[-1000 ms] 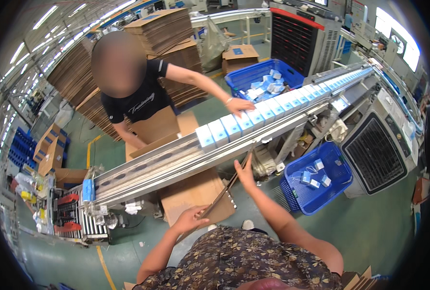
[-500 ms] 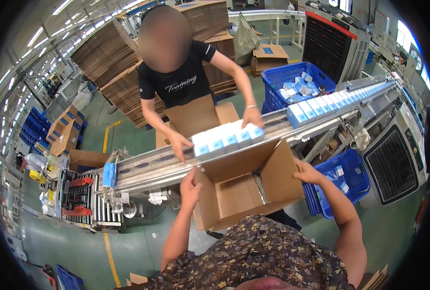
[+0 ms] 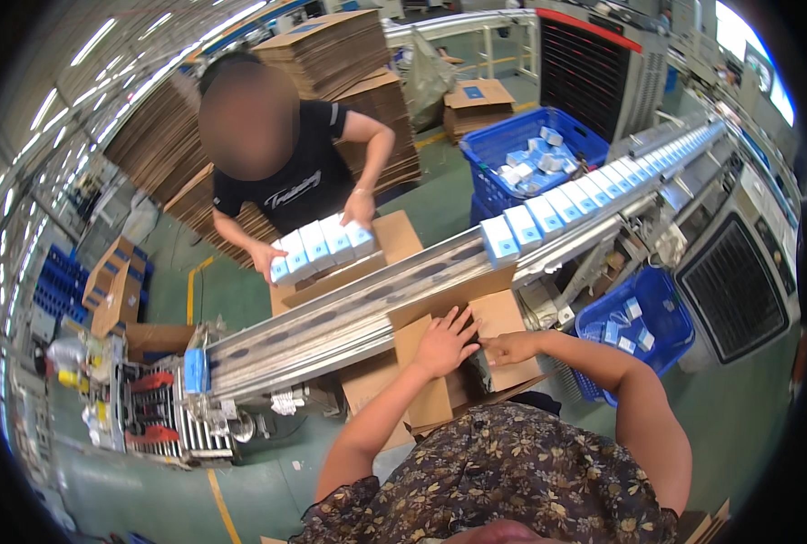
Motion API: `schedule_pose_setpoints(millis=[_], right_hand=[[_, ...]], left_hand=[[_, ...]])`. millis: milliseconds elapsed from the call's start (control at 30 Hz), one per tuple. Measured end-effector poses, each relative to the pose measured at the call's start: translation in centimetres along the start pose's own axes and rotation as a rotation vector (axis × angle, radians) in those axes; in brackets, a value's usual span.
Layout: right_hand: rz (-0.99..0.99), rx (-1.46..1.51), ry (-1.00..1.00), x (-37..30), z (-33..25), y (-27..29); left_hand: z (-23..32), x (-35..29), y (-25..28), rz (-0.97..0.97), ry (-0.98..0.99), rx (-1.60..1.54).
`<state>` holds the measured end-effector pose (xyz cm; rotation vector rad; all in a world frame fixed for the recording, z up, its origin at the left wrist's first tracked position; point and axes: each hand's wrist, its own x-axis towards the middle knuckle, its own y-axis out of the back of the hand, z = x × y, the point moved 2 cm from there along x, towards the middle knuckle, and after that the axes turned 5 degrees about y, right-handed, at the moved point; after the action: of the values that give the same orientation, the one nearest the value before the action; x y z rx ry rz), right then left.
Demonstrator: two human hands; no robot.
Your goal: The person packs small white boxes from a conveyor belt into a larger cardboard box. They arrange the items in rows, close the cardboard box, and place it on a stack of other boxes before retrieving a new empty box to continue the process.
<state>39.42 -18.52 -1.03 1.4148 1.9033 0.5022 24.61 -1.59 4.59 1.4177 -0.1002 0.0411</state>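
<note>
In the head view, we find a brown carton (image 3: 498, 315) on the near side of the conveyor (image 3: 358, 299). The left hand (image 3: 444, 348) spreads its fingers over the flaps; whether the right hand (image 3: 509, 348) grips, we cannot tell. The carton looks light, fairly stiff, best held by opposite walls. Flaps hide its inside.

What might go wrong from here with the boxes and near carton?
1. The boxes held in a row by a co-worker seem gripped mainly at the row's ends; middle ones might drop.
2. The left hand and right hand are close together at the carton's flaps; fingers might get pinched.
</note>
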Motion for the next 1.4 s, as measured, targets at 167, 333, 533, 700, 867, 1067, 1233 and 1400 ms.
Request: schedule_pose_setpoints(millis=[167, 333, 533, 700, 867, 1067, 1233, 1400], right_hand=[[-0.159, 0.039, 0.072, -3.6, -2.6, -2.0], [-0.095, -0.162, -0.252, -10.5, -9.8, -0.8], [0.666, -0.630, -0.444, -3.2, -1.3, -2.6], [1.114, 0.103, -0.646, -1.6, 1.6, -6.3], [0.543, 0.577, -0.499, 2.8, 9.5, -13.7], [0.265, 0.271, -0.494, 12.0, 4.4, -23.4], [0.372, 0.402, -0.340, 13.9, -2.0, -23.0], [0.415, 1.024, 0.090, 6.4, -11.1, -14.0]], left_hand=[[-0.4, 0.2, -7.1, -0.024, 0.077, 0.056], [0.1, 0.6, -5.3, -0.097, -0.001, 0.122], [-0.4, 6.5, 7.4, 0.427, 0.135, 0.002], [2.4, -3.0, 0.7, 0.387, 0.408, 0.105], [1.3, -15.0, -4.8, 0.110, 0.409, 0.018], [-9.1, -39.3, -4.5, 0.438, 0.884, -0.124], [-9.6, -45.7, -3.0, 0.741, 1.443, -1.078], [-12.3, -46.9, -7.4, 0.414, 0.976, -1.942]])
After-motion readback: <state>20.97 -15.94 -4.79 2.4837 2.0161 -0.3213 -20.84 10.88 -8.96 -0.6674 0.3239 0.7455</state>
